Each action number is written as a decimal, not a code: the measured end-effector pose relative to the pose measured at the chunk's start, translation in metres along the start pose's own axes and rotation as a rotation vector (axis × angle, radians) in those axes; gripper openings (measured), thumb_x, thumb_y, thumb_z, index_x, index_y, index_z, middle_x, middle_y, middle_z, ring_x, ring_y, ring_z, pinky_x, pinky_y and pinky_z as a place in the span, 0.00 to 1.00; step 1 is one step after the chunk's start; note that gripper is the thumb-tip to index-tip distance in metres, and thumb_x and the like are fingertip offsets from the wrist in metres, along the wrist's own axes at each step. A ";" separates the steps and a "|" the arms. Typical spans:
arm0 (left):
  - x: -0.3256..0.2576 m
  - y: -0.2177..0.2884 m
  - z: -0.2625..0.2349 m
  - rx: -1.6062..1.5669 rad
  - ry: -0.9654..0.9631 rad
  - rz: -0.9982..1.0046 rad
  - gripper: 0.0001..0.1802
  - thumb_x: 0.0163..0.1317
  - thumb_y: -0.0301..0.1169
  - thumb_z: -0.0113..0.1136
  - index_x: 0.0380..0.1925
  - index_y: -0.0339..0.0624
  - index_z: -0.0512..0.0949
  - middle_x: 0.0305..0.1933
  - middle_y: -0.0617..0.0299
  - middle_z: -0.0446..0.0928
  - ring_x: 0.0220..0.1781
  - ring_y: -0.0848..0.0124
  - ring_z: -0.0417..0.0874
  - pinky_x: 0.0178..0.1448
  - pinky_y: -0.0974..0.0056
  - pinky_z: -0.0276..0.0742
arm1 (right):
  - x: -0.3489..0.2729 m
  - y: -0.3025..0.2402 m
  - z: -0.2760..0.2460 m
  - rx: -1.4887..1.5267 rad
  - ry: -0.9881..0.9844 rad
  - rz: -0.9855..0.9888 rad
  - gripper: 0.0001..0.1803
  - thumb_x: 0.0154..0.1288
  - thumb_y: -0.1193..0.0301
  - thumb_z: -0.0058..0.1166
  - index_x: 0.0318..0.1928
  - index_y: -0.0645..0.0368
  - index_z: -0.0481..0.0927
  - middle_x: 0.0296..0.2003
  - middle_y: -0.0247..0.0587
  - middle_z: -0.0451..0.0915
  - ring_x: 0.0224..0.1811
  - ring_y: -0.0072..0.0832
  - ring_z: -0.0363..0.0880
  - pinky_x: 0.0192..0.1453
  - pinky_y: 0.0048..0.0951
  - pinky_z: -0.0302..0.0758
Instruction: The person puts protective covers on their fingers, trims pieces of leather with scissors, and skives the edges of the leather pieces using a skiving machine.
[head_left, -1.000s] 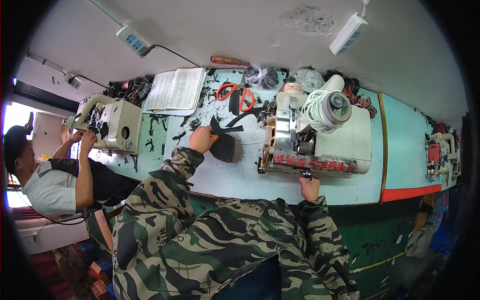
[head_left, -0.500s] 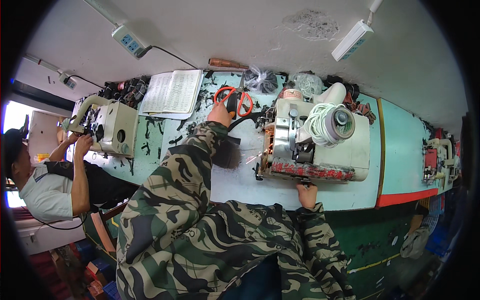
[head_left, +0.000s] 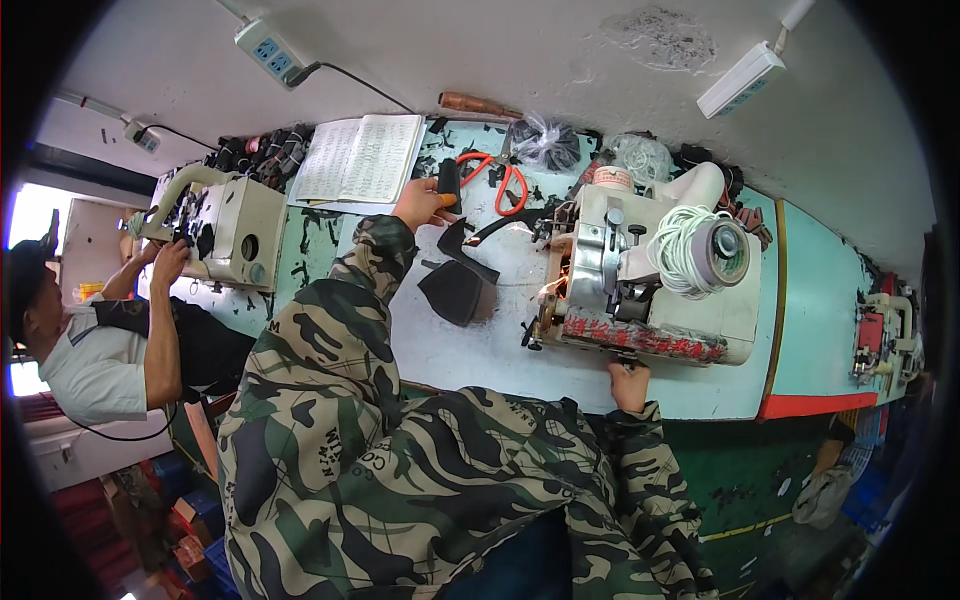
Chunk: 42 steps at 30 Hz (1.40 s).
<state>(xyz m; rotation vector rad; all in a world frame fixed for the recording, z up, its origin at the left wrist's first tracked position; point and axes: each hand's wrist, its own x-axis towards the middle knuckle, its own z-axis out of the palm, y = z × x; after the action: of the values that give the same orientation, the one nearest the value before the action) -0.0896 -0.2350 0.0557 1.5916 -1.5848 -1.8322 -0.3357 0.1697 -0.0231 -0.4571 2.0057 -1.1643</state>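
Several black pieces (head_left: 455,294) are spread left of the machine (head_left: 722,305). Also left of it, a black block (head_left: 449,180) is held in the left hand (head_left: 420,203), fingers curled round it. At the machine's front edge the right hand (head_left: 629,387) is placed; how far its fingers are closed, and on what, cannot be told.

A workshop: orange sparks (head_left: 558,284) show on a boxy cream machine (head_left: 712,312) at three o'clock, a person (head_left: 105,370) works another (head_left: 250,225) around nine, and black scraps (head_left: 428,165) litter the pale-blue bench (head_left: 455,358).
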 end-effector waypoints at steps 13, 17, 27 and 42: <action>-0.009 -0.067 0.010 0.665 0.155 0.183 0.10 0.42 0.31 0.67 0.25 0.38 0.79 0.22 0.57 0.78 0.24 0.68 0.79 0.30 0.64 0.74 | 0.000 0.004 0.003 -0.008 0.020 0.025 0.12 0.47 0.75 0.54 0.33 0.69 0.77 0.28 0.42 0.78 0.32 0.25 0.72 0.42 0.27 0.69; -0.018 -0.059 0.006 0.464 0.114 0.194 0.08 0.44 0.28 0.66 0.19 0.36 0.78 0.17 0.63 0.75 0.19 0.75 0.75 0.24 0.66 0.71 | -0.001 0.005 -0.001 -0.082 0.052 -0.009 0.13 0.48 0.72 0.55 0.34 0.69 0.76 0.23 0.41 0.77 0.27 0.27 0.73 0.37 0.30 0.72; -0.099 -0.040 -0.015 -0.118 0.109 0.143 0.07 0.55 0.22 0.55 0.33 0.29 0.76 0.28 0.60 0.76 0.21 0.76 0.75 0.22 0.72 0.74 | -0.089 -0.193 0.064 -0.353 -0.404 -0.416 0.17 0.56 0.67 0.55 0.44 0.65 0.76 0.25 0.47 0.79 0.26 0.32 0.79 0.33 0.28 0.74; -0.110 -0.146 0.023 0.462 0.768 0.499 0.08 0.50 0.26 0.57 0.32 0.39 0.73 0.28 0.55 0.70 0.31 0.55 0.73 0.34 0.56 0.68 | 0.152 -0.230 0.286 -0.872 -0.217 -0.195 0.33 0.49 0.68 0.55 0.53 0.71 0.59 0.44 0.63 0.73 0.48 0.52 0.73 0.53 0.41 0.70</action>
<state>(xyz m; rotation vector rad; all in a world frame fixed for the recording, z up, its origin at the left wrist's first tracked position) -0.0024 -0.0849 -0.0064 1.5723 -1.8200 -0.5160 -0.2326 -0.2112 0.0218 -1.1699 2.2229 -0.2519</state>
